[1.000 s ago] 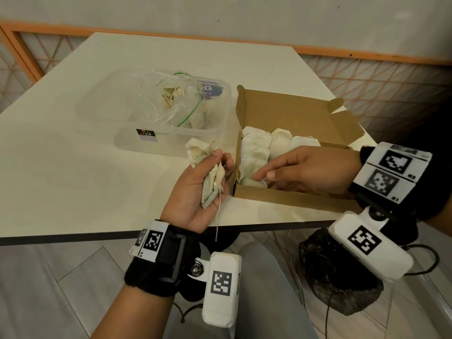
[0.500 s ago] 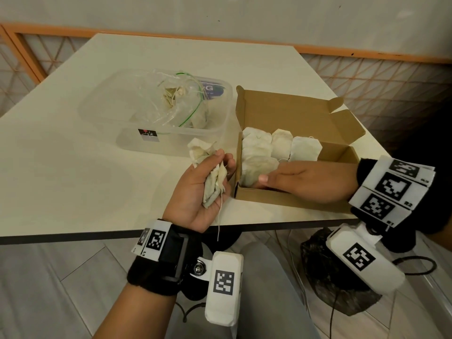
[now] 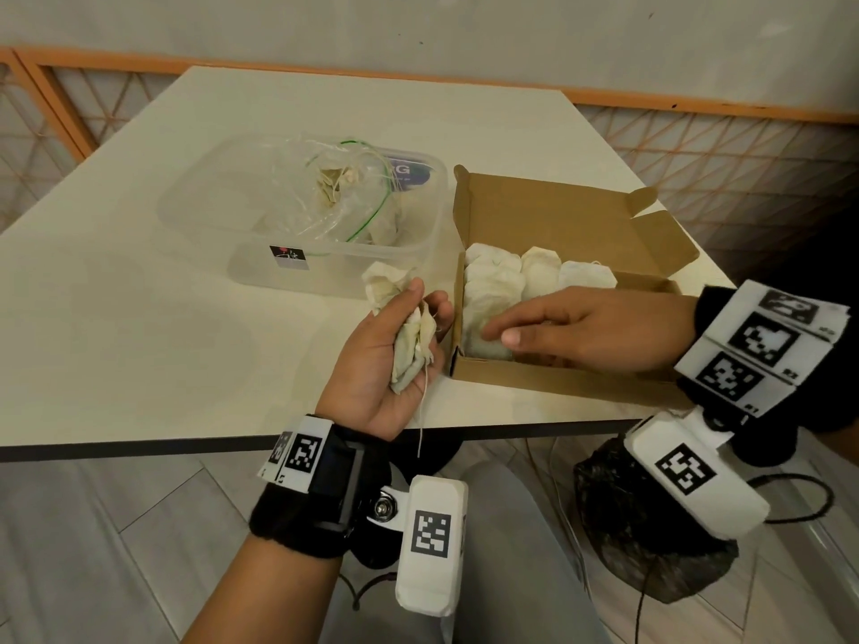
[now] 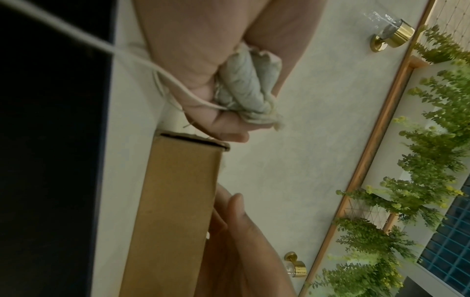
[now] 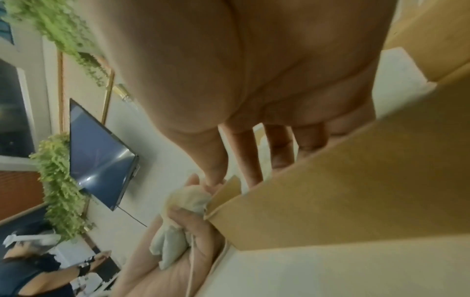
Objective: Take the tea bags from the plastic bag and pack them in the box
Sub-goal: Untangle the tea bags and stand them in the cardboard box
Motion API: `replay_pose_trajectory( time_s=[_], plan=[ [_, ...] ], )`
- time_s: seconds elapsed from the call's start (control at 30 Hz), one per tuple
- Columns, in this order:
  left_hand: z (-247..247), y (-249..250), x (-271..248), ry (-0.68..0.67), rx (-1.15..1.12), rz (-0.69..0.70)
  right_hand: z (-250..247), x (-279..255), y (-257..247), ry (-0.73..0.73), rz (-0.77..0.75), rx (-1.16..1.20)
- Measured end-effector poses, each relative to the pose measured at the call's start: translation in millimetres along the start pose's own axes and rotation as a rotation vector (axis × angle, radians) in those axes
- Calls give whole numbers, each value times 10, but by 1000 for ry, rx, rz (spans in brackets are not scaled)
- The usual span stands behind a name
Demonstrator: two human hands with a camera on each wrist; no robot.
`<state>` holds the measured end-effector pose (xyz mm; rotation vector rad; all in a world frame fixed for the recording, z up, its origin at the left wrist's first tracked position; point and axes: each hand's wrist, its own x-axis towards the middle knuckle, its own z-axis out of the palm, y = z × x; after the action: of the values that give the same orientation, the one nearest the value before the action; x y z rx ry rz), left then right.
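An open brown cardboard box (image 3: 553,378) sits at the table's near right, with several white tea bags (image 3: 539,274) packed along its left and back. My right hand (image 3: 548,330) lies inside the box, fingers straight and flat on the nearest tea bags. My left hand (image 3: 395,350), just left of the box, grips a crumpled bunch of tea bags (image 3: 411,346) (image 4: 244,88) (image 5: 175,227) with strings dangling. The clear plastic bag (image 3: 344,197) holding more tea bags lies in a clear tub (image 3: 260,267).
The table's near edge (image 3: 186,450) runs just below both wrists. A dark bag (image 3: 650,546) stands on the floor under the right wrist. The box's lid (image 3: 548,216) stands open toward the back.
My right hand has slid back a little toward the right inside the box and flattened onto the tea bags. The left hand keeps its bunch in the same place.
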<state>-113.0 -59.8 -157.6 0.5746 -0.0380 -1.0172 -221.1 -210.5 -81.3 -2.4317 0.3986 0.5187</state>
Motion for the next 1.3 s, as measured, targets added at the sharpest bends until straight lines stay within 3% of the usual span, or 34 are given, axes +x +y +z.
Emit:
replay_pose_trajectory(
  time_s=[0.2,0.3,0.47,0.7,0.87,1.03,1.1,1.23,1.3],
  plan=[
    [2,3,-5,41,-111,-21,-49,81,-225,354,-85,-21],
    [27,-7,-22,25,-102,4,51,128,-493,316,-133,43],
    [5,-17,-40,19,-49,56,276,344,-638,337,-136,-43],
    [21,-84,-21,-31,115,205,134,407,-549,326,-126,357],
    [28,-97,-22,47,266,271,-18,371,-616,497,-208,87],
    [54,-112,-44,20,362,259,-68,463,-668,447,-275,-61],
    [33,-99,-40,17,333,235,-142,470,-635,481,-283,28],
    [20,-30,-43,-6,122,163,-286,372,-547,415,-269,485],
    [34,-6,-52,-18,60,160,-335,324,-480,377,-260,537]
  ],
)
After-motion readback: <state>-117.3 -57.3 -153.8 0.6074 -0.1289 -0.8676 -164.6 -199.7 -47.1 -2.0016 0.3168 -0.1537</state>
